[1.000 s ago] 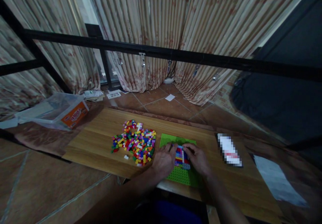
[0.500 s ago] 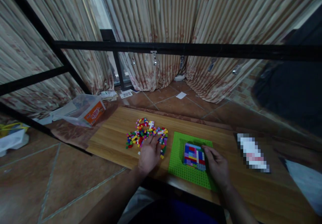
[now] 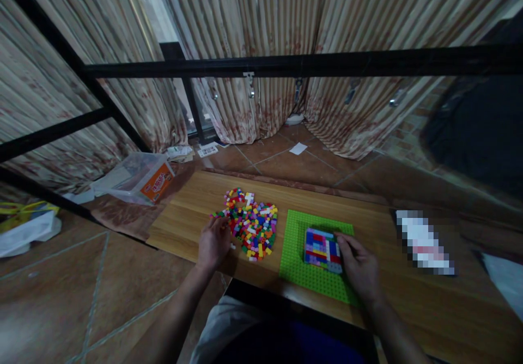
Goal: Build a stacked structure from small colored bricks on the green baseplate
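Observation:
My left hand (image 3: 214, 245) is at the left edge of a pile of small coloured building bricks (image 3: 257, 225). Its fingers are bent together among the bricks, and whatever they pinch is too small to make out. On the green baseplate (image 3: 294, 255) stands a raised rectangular build of multicoloured bricks (image 3: 322, 250), with rows in red, blue, purple, yellow and white. My right hand (image 3: 360, 266) grips the right side of this build, thumb and forefinger closed at its far right corner. The other fingers are curled and partly hidden.
The wooden table (image 3: 186, 206) carries everything. A clear plastic box (image 3: 141, 179) with an orange label lies beyond its left end. A pixelated item (image 3: 425, 244) and a pale sheet (image 3: 504, 279) are on the right. A black metal bar (image 3: 286, 65) crosses before the curtains.
My left hand has moved left, from the middle of the brick pile to its left edge, and its fingers have curled in. My right hand stays at the build. The view has shifted slightly.

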`<state>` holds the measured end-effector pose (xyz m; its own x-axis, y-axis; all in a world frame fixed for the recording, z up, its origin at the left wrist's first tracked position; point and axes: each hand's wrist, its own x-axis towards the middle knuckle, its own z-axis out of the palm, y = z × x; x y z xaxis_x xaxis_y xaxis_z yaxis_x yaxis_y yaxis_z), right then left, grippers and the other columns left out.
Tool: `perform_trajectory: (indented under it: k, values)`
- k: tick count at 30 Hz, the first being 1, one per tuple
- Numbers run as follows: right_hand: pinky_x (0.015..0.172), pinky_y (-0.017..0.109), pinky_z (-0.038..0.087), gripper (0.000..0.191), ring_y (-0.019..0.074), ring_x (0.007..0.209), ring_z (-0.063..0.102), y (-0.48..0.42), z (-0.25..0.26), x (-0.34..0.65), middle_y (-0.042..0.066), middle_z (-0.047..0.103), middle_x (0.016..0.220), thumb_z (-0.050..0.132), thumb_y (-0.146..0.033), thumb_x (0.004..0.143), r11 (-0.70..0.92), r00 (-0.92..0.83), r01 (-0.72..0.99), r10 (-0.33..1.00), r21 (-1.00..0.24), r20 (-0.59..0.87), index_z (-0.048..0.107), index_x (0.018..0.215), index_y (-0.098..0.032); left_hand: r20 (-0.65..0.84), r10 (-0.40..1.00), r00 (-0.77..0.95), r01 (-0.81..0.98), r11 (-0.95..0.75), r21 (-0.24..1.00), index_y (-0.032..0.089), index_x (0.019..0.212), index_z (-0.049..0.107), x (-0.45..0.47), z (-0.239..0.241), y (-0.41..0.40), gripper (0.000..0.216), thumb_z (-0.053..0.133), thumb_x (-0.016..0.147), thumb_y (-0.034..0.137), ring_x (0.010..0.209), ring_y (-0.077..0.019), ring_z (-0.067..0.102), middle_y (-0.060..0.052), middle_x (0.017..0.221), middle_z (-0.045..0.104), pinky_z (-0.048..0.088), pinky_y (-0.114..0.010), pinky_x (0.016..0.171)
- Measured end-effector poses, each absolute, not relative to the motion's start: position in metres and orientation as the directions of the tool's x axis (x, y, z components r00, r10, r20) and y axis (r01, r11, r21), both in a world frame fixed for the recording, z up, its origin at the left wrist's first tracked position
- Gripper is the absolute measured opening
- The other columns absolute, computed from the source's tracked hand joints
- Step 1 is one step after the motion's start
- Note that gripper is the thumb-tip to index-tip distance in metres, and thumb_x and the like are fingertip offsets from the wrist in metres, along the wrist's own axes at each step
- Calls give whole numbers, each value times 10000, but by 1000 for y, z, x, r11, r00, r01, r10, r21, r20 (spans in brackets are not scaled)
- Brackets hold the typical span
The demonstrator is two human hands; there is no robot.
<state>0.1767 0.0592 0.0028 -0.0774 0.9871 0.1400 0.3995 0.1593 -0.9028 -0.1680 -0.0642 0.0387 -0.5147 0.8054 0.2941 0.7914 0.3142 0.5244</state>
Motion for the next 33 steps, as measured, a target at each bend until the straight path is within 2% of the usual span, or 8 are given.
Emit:
perform_trajectory:
  k: [5,10,21,25,29,33]
  values:
    - [838,393,525,413,246,911,673,60,1,178,79,733,1015,553,-551,845,163,-86,419,987,-893,139,727,998,-209,278,849,-450,846,305,437,203,984,657,-169,37,-70,195,545,826,222,855,-200,648,-61,918,676,512,-313,781]
    - [814,383,535,424,243,887,677,60,1,177,81,734,1006,551,-557,842,183,-90,419,983,-890,160,730,996,-205,285,858,-427,879,321,352,215,996,655,-166,38,-66,193,590,828,283,908,-231,642,-70,956,687,491,-354,831]
    - [870,408,519,408,240,902,665,60,0,177,83,724,1033,556,-540,850,176,-105,394,984,-902,145,718,1017,-206,290,864,-413,899,335,281,214,972,655,-161,41,-61,184,505,867,234,925,-263,633,-83,968,700,474,-402,852]
    - [861,389,521,401,237,915,665,59,1,175,80,724,1024,554,-537,852,200,-101,380,980,-903,174,721,1005,-206,323,853,-410,886,289,363,211,1001,654,-160,46,-61,199,509,868,242,936,-256,641,-81,992,692,495,-396,860]
    - [849,371,517,376,228,921,659,60,3,173,73,721,1024,548,-515,861,227,-106,377,974,-898,201,723,993,-209,322,834,-448,799,212,562,213,1004,664,-149,56,-56,212,505,865,226,917,-215,656,-64,1005,680,525,-346,820]
    - [860,373,507,374,226,922,653,60,4,172,71,717,1018,542,-505,870,221,-109,377,975,-899,194,720,1003,-204,276,876,-397,672,72,737,208,1006,679,-123,60,-47,224,511,858,207,946,-188,651,-50,994,691,529,-336,865]
